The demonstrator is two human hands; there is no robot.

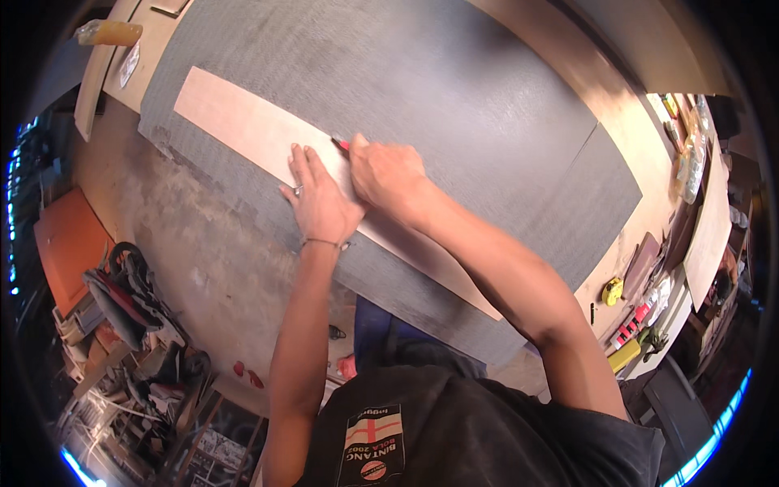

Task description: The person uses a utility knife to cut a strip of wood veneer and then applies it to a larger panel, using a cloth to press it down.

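A long pale wooden strip point(219, 105) lies diagonally across a large dark grey sheet point(495, 114). My left hand point(323, 195) rests on the strip with its fingers spread, a ring on one of them. Just right of it, my right hand point(388, 174) is closed round a small red and black tool point(339, 141), held low at the strip's upper edge. The tool's tip is too small and partly hidden to make out, and my forearm covers part of the strip toward its lower right end.
A yellow tape measure point(613, 290), other tools and wood offcuts lie along the light board point(619, 247) on the right. An amber roll point(109, 32) sits at the upper left. An orange panel point(69, 243) and piled clutter point(138, 333) stand on the floor at the left.
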